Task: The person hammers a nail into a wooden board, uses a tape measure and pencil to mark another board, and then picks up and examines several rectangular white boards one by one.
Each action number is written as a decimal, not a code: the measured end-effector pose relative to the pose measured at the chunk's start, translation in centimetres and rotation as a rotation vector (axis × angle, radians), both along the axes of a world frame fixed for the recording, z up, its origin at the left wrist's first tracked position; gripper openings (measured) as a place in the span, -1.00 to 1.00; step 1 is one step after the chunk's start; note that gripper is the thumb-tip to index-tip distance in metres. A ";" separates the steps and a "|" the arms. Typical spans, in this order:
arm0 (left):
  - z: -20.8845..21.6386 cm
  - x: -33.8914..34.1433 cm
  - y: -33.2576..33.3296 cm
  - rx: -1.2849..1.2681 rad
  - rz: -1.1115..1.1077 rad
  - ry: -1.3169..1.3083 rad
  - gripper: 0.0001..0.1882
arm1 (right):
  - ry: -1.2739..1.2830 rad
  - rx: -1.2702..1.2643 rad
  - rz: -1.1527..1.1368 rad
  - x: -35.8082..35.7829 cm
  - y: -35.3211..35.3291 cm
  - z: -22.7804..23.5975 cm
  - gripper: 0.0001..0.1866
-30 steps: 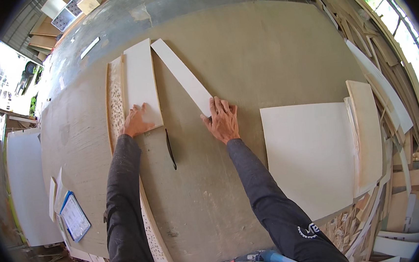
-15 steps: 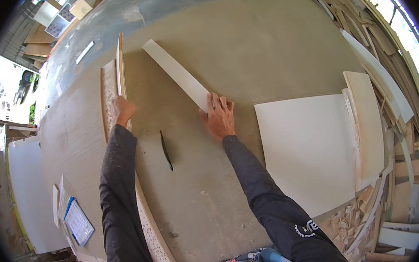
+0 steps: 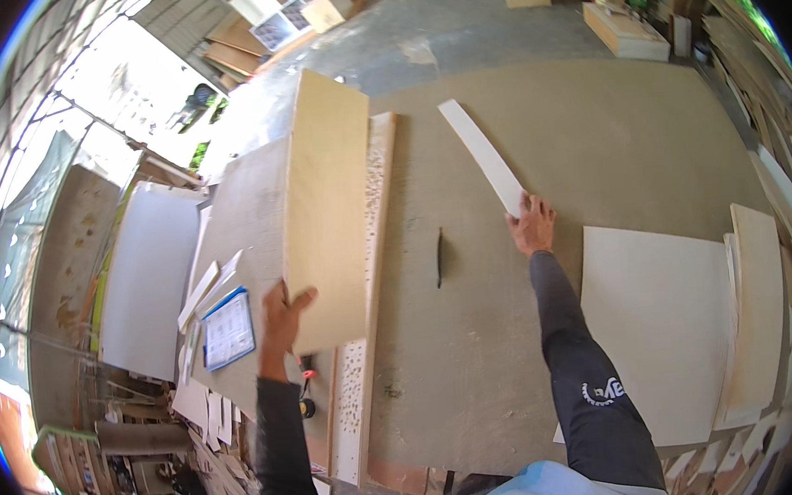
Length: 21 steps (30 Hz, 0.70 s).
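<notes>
My left hand (image 3: 281, 323) grips the lower left edge of a pale plywood board (image 3: 328, 216), its thumb on the wood face. The board is tilted above a long pegboard-like strip with small holes (image 3: 373, 170), hiding much of it. My right hand (image 3: 533, 224) is closed on the near end of a narrow white strip (image 3: 482, 155), which points away to the far left across the brown tabletop (image 3: 479, 353). Between my hands, a thin dark curved piece (image 3: 440, 258) lies on the table.
A large white panel (image 3: 658, 329) and a pale board (image 3: 751, 313) lie at the right. At the left are a blue-edged clipboard (image 3: 228, 329) and a white sheet (image 3: 152, 281). Stacked offcuts line the right side; a wooden box (image 3: 626, 32) stands beyond the table.
My left hand has moved to the board's lower left edge, and the board, formerly edge-on, now shows its wood face. My right hand stays on the white strip. The view has shifted left.
</notes>
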<state>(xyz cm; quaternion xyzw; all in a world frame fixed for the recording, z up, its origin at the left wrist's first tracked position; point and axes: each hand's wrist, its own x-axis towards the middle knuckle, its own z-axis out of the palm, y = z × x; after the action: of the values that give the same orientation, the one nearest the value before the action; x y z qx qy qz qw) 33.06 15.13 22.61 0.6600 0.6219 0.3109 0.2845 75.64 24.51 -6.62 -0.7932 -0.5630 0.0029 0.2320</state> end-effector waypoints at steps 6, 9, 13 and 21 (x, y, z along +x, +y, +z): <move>-1.4 1.4 -15.2 -0.015 0.048 -0.335 -0.69 | 0.380 -0.279 0.319 2.9 -2.6 3.2 -0.61; -4.1 4.9 -18.6 -0.047 0.010 -0.363 -0.67 | 1.254 -0.186 0.284 4.9 -10.0 2.9 -0.64; -6.7 11.4 -21.7 -0.095 -0.051 -0.462 -0.58 | 1.220 0.069 0.293 6.4 -24.2 4.3 -0.65; -15.9 29.3 -25.0 -0.026 -0.333 -0.152 -0.22 | 0.745 0.085 -0.204 12.6 -47.6 4.7 -0.40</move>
<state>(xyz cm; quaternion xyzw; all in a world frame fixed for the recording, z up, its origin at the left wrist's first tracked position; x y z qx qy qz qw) 62.39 -9.86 6.71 0.7246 0.4848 0.3005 0.3868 88.21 -23.04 -1.91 -0.7793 -0.3580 0.2446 0.4524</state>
